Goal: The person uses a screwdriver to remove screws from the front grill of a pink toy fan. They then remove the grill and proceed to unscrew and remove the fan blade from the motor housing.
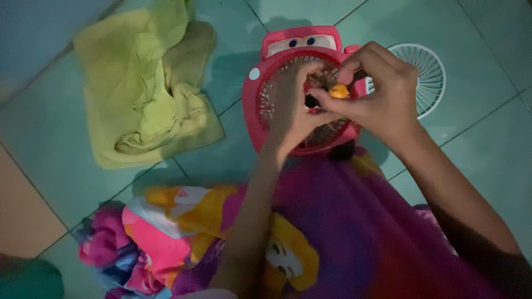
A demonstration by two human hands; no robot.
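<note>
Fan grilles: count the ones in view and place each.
2. A white grille lies on the floor tiles right of the pink fan; a wire grille sits in the fan, partly behind both hands.

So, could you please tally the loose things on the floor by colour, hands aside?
Pink: 1, the pink fan
White: 1, the white grille
Yellow-green: 1, the yellow-green cloth
Orange: 1, the small orange part
Total: 4
</note>
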